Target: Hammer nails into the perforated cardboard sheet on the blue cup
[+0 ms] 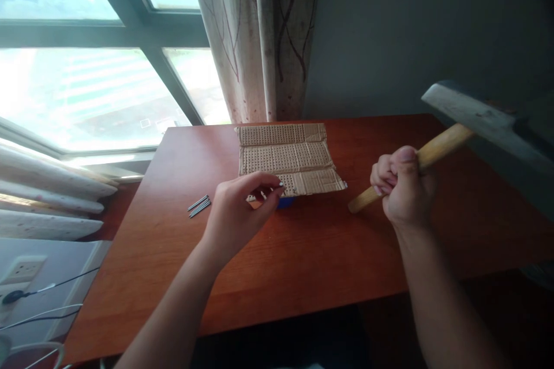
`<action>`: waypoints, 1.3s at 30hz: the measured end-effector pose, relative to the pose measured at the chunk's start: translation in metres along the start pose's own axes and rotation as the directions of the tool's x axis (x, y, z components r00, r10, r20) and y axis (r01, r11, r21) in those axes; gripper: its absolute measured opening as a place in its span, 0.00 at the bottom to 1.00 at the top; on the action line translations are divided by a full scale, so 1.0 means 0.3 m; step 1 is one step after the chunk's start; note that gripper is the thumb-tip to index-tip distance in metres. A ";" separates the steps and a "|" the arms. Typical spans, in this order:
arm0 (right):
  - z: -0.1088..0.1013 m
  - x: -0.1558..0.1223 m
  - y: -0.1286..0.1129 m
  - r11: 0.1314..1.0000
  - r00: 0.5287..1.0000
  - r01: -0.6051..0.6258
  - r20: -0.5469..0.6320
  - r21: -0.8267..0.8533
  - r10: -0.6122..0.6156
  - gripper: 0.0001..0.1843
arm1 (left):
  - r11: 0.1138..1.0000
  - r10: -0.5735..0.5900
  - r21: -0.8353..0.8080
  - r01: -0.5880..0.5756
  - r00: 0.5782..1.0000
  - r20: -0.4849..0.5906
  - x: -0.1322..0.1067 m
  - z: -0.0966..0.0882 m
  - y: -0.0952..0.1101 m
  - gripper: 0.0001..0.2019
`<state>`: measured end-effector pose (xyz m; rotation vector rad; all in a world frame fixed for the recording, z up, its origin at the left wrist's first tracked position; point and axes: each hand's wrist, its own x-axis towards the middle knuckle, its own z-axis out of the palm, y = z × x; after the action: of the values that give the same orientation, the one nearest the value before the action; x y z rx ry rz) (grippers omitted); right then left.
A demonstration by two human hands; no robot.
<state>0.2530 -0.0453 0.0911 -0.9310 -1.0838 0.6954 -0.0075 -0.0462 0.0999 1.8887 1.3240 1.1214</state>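
My right hand point(400, 187) is closed round the wooden handle of a hammer point(437, 150), whose grey metal head point(480, 118) is raised up at the right. My left hand point(242, 207) is pinched at the near edge of a piece of perforated cardboard point(288, 155) lying on the wooden table point(303, 253). What the fingers pinch is too small to make out. A blue object point(286, 202) shows just under the cardboard's near edge. A few loose nails point(199, 206) lie on the table left of my left hand.
A window point(86, 69) and a patterned curtain point(264, 34) stand behind the table. A grey wall is at the back right. A wall socket point(23, 270) and cables point(43, 311) are at the lower left, below the table edge.
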 end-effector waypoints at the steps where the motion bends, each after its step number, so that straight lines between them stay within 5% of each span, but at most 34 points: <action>1: 0.000 -0.001 -0.001 1.000 1.000 0.002 -0.001 -0.004 -0.002 0.26 | 1.000 0.008 0.026 -0.008 1.000 0.009 0.007 0.018 -0.001 0.06; 17: -0.001 0.000 0.002 1.000 1.000 0.009 -0.013 0.021 -0.009 0.26 | 0.999 -0.053 -0.005 0.053 0.998 0.019 0.018 0.064 -0.035 0.05; 39: 0.002 0.000 -0.002 1.000 1.000 0.021 -0.009 -0.016 -0.021 0.27 | 0.991 0.122 0.058 -0.122 0.993 -0.001 0.023 0.070 -0.066 0.04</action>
<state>0.2525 -0.0455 0.0916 -0.9345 -1.0912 0.6653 0.0028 -0.0327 0.0755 2.0338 1.2702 1.1592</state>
